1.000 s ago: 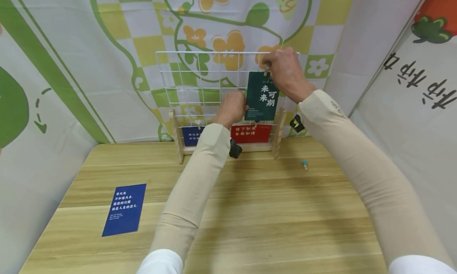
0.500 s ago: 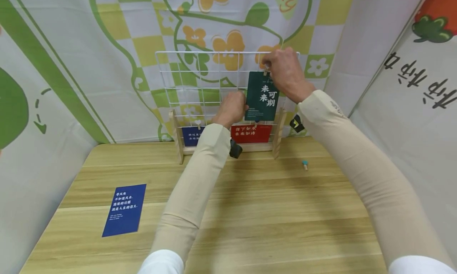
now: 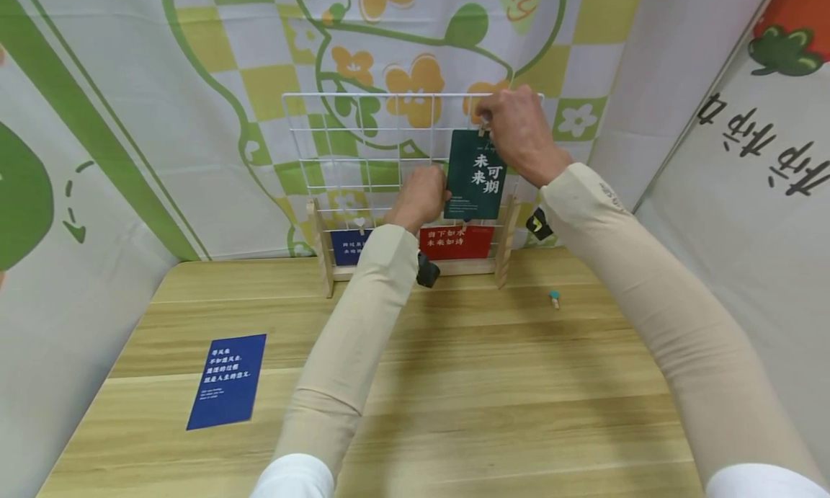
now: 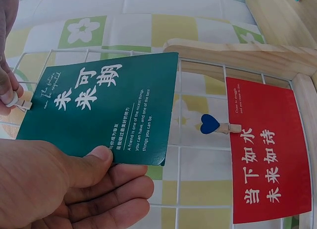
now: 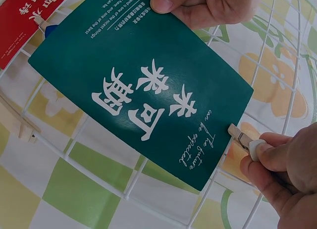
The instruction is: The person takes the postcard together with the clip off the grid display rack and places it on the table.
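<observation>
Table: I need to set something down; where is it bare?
Bare wood lies between left sleeve and right sleeve, nearer than the loose clip; a smaller patch separates the flat blue card and rack. Crowded: the rack, with left hand, right hand, green card.

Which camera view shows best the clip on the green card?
The right wrist view: the clip appears large there, its white end pinched by the right hand. The left wrist view shows it smaller, near the border; the head view, only a tiny part.

The right hand (image 3: pixel 524 134) (head view) partly hides the green card (image 3: pixel 468 184).
</observation>
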Tool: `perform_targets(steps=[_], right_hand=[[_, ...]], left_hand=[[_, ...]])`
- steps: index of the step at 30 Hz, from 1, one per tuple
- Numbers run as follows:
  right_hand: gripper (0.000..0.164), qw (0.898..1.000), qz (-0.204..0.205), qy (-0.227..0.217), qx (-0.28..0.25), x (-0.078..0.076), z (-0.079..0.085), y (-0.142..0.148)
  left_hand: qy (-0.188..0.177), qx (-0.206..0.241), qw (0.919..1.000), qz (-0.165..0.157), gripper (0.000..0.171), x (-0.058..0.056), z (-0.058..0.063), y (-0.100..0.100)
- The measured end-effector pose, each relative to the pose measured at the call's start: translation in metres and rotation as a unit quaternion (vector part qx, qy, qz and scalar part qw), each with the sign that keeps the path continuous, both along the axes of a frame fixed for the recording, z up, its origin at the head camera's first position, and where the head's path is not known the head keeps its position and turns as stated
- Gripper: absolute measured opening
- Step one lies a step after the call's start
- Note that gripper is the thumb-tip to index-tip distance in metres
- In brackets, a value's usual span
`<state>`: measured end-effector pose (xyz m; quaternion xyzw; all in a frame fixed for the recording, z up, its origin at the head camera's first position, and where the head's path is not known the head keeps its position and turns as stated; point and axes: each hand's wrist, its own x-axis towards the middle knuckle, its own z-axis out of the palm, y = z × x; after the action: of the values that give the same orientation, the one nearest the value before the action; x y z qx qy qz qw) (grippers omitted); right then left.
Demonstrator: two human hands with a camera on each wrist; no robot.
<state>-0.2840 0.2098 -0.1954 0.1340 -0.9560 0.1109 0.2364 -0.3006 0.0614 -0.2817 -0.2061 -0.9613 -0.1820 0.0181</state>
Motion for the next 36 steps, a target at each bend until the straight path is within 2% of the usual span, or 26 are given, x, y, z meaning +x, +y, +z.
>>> perform_targets(steps=[9, 16, 36], right_hand=[[0.028, 0.999, 0.014, 0.033, -0.008, -0.0007, 0.0018, 0.0013], [0.026, 1.0, 0.007, 0.022, -0.012, 0.0004, 0.0038, 0.0006], [0.025, 0.999, 0.016, 0.039, -0.01, 0.0033, 0.004, 0.0011]], left_hand=[[-0.002, 0.006, 1.0, 0.002, 0.019, 0.0003, 0.001, 0.0001], [-0.011, 0.006, 0.9999, 0.004, 0.019, 0.0011, 0.0012, 0.0004], [-0.008, 0.004, 1.0, 0.001, 0.019, 0.0021, 0.0015, -0.0028]])
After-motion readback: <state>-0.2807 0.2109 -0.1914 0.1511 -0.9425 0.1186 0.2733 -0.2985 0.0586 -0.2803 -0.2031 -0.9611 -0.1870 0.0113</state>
